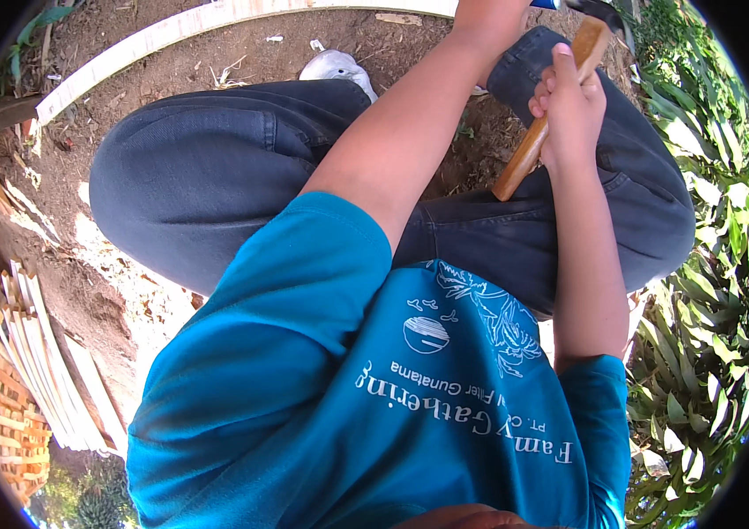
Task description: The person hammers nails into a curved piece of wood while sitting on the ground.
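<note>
My right hand [574, 110] is wrapped round a smooth brown wooden handle [523, 165], held at a slant over my right thigh. Its wide upper end rises beyond my fist, and I cannot see a blade on it. Cut off by the top edge is my left hand [496, 19], its fingers mostly out of sight. A blue grip [546, 3] sticks out beside it, leading to the dark head of a hammer [598, 11]. This head is right by the upper end of the wooden handle.
A pale curved bamboo strip [207, 26] arches over the soil at the far left. Split bamboo strips [48, 361] lean beside a woven bamboo basket [4, 414] at left. Leafy plants [701, 353] line the right. My crossed legs [189, 176] and a white shoe [337, 69] fill the middle.
</note>
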### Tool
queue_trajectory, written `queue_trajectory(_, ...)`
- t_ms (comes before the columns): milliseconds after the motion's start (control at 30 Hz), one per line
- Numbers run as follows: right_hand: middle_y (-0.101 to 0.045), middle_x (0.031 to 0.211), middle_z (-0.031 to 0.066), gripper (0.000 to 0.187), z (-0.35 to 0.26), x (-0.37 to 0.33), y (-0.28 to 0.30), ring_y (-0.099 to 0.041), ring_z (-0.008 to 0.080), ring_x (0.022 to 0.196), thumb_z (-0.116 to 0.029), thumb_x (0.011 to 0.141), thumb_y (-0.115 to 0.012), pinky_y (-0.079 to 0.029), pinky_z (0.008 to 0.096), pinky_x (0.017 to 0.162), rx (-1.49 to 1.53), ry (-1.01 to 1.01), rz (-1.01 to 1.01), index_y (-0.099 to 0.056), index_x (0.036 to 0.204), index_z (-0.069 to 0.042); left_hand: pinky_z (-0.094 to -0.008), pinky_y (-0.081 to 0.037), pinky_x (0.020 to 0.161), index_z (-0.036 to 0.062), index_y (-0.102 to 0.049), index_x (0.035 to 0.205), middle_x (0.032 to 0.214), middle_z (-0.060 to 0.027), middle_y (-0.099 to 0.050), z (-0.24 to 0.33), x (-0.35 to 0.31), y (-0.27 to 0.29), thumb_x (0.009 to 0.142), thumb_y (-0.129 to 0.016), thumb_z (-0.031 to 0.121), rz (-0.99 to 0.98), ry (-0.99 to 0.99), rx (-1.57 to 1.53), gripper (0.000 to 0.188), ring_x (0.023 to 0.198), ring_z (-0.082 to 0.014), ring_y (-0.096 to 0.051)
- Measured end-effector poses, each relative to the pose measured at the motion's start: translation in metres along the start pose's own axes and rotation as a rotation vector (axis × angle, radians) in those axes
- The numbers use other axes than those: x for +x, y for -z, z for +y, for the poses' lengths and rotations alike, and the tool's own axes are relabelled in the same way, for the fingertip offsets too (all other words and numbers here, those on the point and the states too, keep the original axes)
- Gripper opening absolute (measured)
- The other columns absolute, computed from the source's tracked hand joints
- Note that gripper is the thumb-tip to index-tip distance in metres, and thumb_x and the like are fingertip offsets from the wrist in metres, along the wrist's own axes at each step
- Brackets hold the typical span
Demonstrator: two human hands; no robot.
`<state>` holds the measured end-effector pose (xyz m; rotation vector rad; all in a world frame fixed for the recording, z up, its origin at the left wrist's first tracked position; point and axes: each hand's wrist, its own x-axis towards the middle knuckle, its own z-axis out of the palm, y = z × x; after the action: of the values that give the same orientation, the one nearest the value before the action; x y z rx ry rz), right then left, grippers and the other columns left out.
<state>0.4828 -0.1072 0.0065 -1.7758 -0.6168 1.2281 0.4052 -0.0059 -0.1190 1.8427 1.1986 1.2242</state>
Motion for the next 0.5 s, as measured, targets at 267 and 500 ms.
queue_trajectory(267,-0.044,0.069,-0.0032,0.027,-0.007,-0.009,-0.006,-0.041,0.0059,0.054,-0.027,0.104,-0.062,-0.036,0.0252,0.049,0.060,-0.011,0.044,-0.044,0.092,-0.012,-0.0473,-0.052,0.095,0.0067,-0.066,0.125,0.116,-0.0185,-0.069,0.009,-0.004,0.008,0.082,-0.065,0.002,0.007,0.031,0.011,0.043,0.111,-0.0399,-0.063)
queue_trajectory(500,-0.045,0.070,-0.0025,0.027,-0.006,-0.014,-0.010,-0.041,0.0060,0.053,-0.027,0.104,-0.062,-0.036,0.0251,0.048,0.039,0.024,0.059,-0.044,0.093,-0.011,-0.0481,-0.053,0.094,0.0058,-0.067,0.122,0.114,-0.0189,-0.069,0.014,-0.008,0.013,0.083,-0.065,0.002,-0.022,0.041,-0.028,0.040,0.108,-0.0404,-0.064)
